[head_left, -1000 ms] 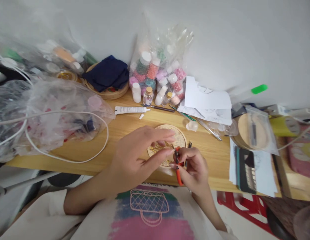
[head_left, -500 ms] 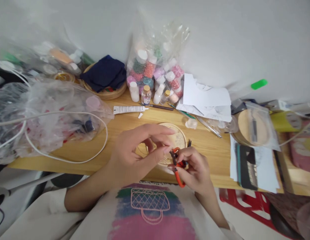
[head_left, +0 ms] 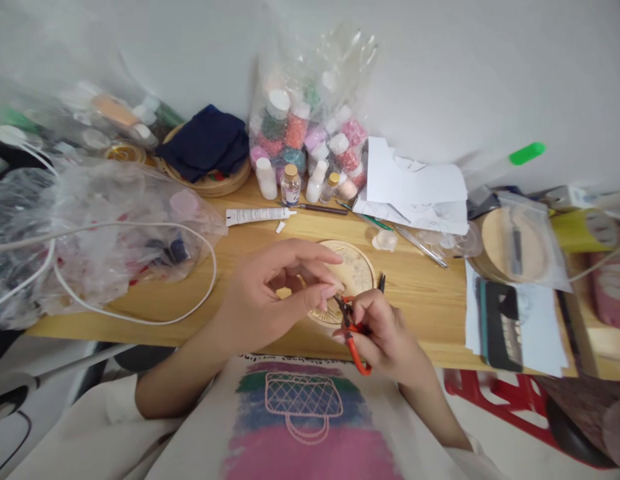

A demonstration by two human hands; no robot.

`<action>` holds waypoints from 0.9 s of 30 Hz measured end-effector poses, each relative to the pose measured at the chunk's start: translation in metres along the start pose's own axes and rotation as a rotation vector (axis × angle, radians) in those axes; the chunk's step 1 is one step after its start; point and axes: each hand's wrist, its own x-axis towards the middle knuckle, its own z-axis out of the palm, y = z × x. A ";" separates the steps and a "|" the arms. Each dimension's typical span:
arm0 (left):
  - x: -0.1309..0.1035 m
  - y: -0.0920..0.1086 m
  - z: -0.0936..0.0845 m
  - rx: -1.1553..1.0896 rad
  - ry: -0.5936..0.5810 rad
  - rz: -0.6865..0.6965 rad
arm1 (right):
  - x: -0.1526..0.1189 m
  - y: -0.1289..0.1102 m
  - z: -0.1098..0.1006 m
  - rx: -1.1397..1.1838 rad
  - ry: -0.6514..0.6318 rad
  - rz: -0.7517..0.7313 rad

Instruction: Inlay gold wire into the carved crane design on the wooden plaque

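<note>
My right hand (head_left: 387, 337) grips orange-handled pliers (head_left: 357, 353), their dark jaws pointing up and left. At the tip of those jaws, my left hand (head_left: 275, 293) pinches thumb and finger together on something too small to make out. Beneath both hands lies a round wooden disc (head_left: 357, 263) with fine line patterns, partly hidden by the fingers. The dark tips of another tool (head_left: 381, 282) show just behind my right hand.
Behind stand small bottles (head_left: 291, 187) and a bag of bead jars (head_left: 310, 127). A white tube (head_left: 257, 215), a pen (head_left: 323, 209) and papers (head_left: 415, 190) lie nearer. Plastic bags (head_left: 115, 233) and a white cable (head_left: 135, 321) are left; a round wooden piece (head_left: 513, 243) is right.
The view has shifted slightly. The pliers' jaws now tilt more toward my left fingertips, and more of the wooden disc shows.
</note>
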 end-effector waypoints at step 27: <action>0.022 -0.082 -0.056 0.887 -0.009 0.073 | -0.038 0.050 -0.046 -0.678 0.288 0.844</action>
